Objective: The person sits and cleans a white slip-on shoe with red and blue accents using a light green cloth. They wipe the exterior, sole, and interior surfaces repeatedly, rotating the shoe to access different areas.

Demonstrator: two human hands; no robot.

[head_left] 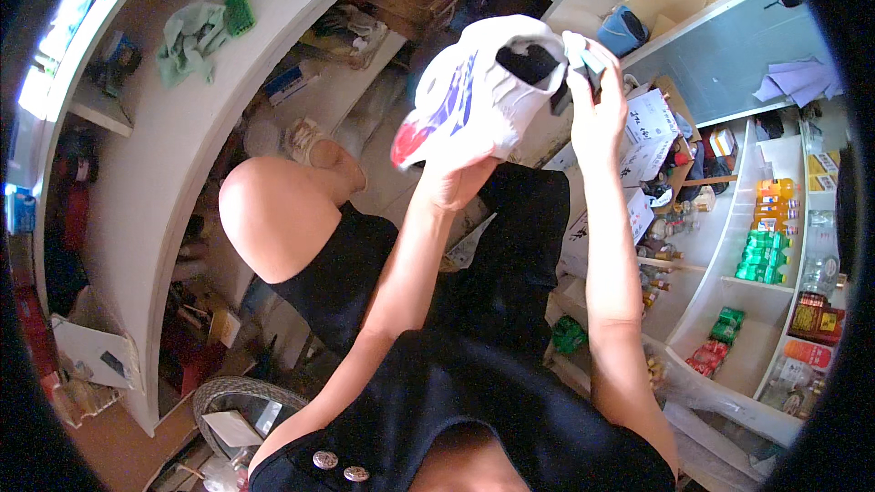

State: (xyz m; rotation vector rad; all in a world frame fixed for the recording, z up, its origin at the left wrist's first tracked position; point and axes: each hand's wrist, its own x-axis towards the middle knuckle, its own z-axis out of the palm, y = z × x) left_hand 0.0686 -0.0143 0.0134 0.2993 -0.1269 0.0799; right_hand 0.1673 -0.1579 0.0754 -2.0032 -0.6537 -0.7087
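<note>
Shoe [483, 91] btwn both hands' fingers [597, 82].

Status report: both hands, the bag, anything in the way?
Left hand grips white plastic bag from below. Right hand holds bag's open rim, something dark inside. Both raised above lap; nothing in the way.
</note>
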